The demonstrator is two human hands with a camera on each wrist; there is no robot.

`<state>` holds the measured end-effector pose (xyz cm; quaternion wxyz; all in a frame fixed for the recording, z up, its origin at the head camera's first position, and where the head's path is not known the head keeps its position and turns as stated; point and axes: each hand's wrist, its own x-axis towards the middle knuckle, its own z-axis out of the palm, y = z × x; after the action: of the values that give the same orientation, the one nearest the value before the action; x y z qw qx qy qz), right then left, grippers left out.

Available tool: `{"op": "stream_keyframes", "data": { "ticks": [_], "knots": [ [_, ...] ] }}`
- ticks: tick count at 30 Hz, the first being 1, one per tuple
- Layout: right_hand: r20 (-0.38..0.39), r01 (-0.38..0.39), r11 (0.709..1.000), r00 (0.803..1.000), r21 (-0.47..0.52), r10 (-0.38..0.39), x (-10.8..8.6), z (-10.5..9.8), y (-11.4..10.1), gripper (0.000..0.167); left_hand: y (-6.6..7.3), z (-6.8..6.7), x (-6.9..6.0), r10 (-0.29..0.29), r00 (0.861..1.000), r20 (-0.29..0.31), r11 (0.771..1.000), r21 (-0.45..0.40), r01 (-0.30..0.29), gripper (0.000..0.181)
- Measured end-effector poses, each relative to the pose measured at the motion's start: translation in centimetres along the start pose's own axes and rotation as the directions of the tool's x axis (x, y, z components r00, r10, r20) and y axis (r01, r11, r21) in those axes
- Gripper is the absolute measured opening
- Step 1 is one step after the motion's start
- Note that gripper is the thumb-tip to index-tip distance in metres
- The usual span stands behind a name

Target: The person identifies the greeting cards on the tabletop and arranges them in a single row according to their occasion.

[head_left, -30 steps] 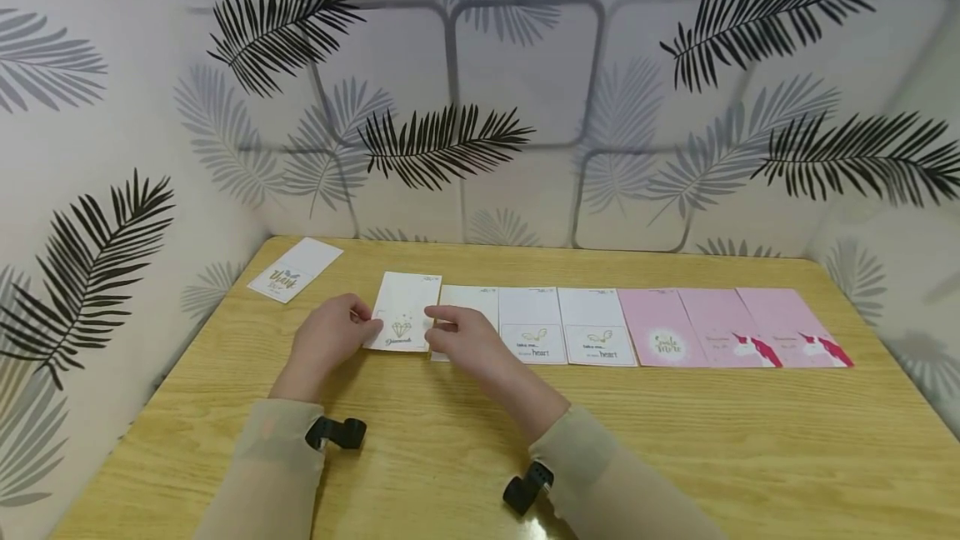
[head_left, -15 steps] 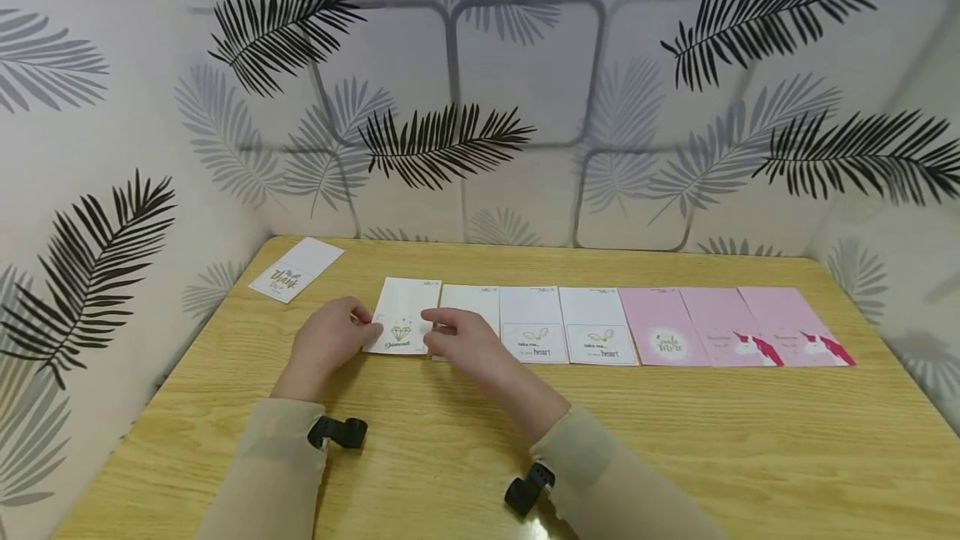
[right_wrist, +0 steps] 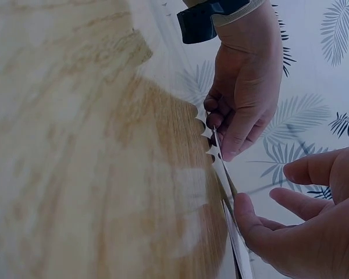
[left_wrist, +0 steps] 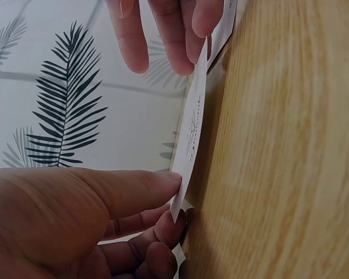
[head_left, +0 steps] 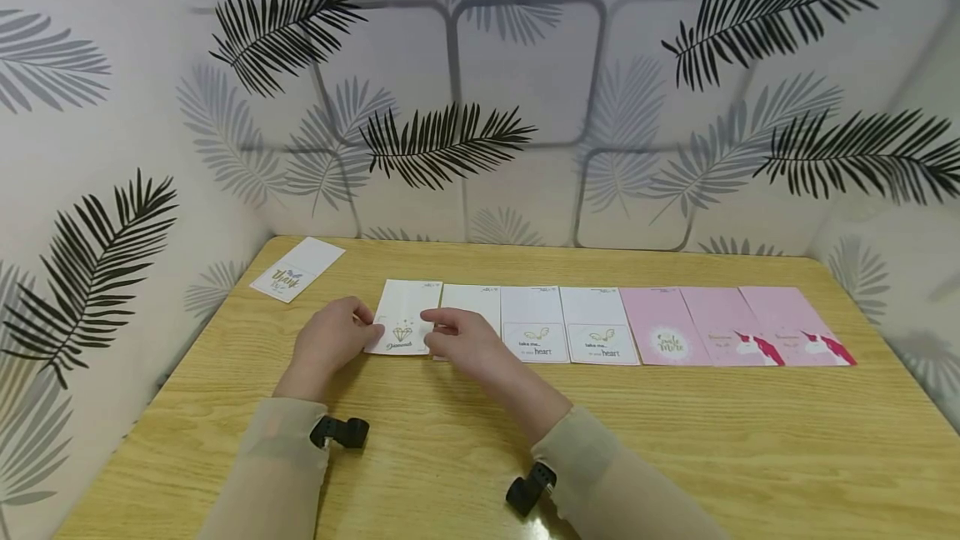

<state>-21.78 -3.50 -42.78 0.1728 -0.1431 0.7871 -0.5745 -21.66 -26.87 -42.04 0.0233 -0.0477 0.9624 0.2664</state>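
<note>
A white greeting card [head_left: 405, 307] with a gold diamond drawing is between my two hands at the left end of a card row. My left hand [head_left: 330, 344] pinches its left edge, thumb in front and fingers behind in the left wrist view. At its right edge, my right hand [head_left: 468, 340] grips the card with thumb and a finger; its other fingers [right_wrist: 302, 203] are spread away. The card [left_wrist: 191, 139] stands a little off the table in the left wrist view. Another white card [head_left: 480, 298] lies partly hidden under my right hand.
To the right, two white heart cards [head_left: 531, 302], a pink "Smile More" card [head_left: 648, 307] and two pink unicorn cards [head_left: 712, 307] continue the row. A white "Thank" card [head_left: 307, 257] lies slanted at the back left of the wooden table [head_left: 675, 440]. A patterned wall [head_left: 517, 90] stands behind.
The diamond card has come slightly down and toward me, its top edge now nearly in line with the row. Both hands keep almost the same place.
</note>
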Motion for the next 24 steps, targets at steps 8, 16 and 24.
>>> {"op": "stream_keyframes", "data": {
  "ticks": [8,16,24],
  "knots": [
    [0.006,-0.002,1.0,1.0,-0.009,0.002,0.05,-0.04,0.0,0.047,-0.09,0.17,0.03,-0.007,1.0,-0.005,1.0,-0.005,0.007,0.026],
    [0.015,0.005,0.999,1.0,-0.034,-0.005,-0.21,0.07,-0.16,0.044,-0.13,0.46,0.09,-0.016,1.0,-0.013,1.0,0.018,0.016,0.025],
    [0.074,0.006,1.0,0.997,-0.023,-0.004,-0.26,0.21,0.21,0.042,0.11,0.58,0.1,-0.017,1.0,-0.015,0.998,0.061,0.018,0.023]
  ]
}}
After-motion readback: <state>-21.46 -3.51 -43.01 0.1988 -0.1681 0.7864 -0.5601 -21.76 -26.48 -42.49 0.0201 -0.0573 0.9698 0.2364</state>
